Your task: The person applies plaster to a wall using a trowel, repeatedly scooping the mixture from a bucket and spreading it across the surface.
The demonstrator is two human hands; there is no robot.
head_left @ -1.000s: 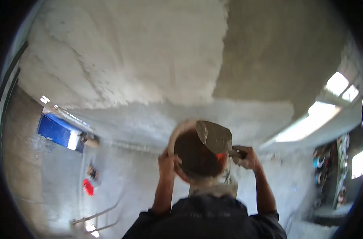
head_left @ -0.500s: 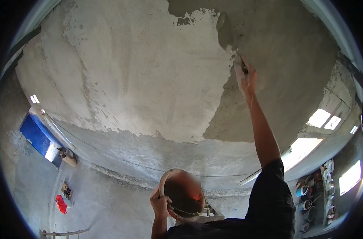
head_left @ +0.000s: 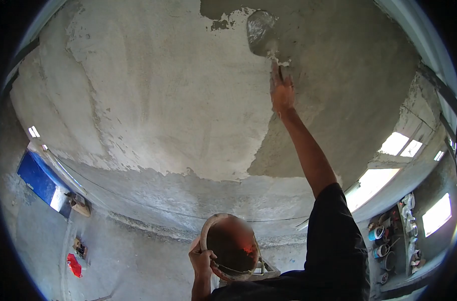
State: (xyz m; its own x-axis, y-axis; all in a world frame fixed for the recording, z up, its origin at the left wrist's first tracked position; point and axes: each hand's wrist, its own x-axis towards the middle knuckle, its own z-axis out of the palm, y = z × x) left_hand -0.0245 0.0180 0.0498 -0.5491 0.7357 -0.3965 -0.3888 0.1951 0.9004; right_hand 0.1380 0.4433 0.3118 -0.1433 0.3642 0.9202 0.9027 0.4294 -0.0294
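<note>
My right hand [head_left: 282, 93] is raised at the end of a stretched arm, its fingers wrapped around the handle of a trowel [head_left: 261, 32]. The rounded, wet-looking blade lies against the wall surface, where dark, damp plaster [head_left: 349, 85] meets paler, dry-looking wall [head_left: 183, 95]. Low in the view, my left hand [head_left: 202, 260] grips the rim of a round bucket [head_left: 207, 232] held close to my body. Dark material and a reddish patch show inside the bucket, partly blurred.
Below me a ladder or stand [head_left: 268, 271] shows behind the bucket. A blue door panel [head_left: 37, 175] and a red item [head_left: 74, 265] are on the left. Several buckets [head_left: 376, 234] stand at the right near bright windows [head_left: 373, 186]. A cable [head_left: 138, 196] runs along the wall.
My right hand and the trowel have moved left across the plaster edge, and the blade now shows a shinier face. My left hand still holds the bucket in nearly the same place.
</note>
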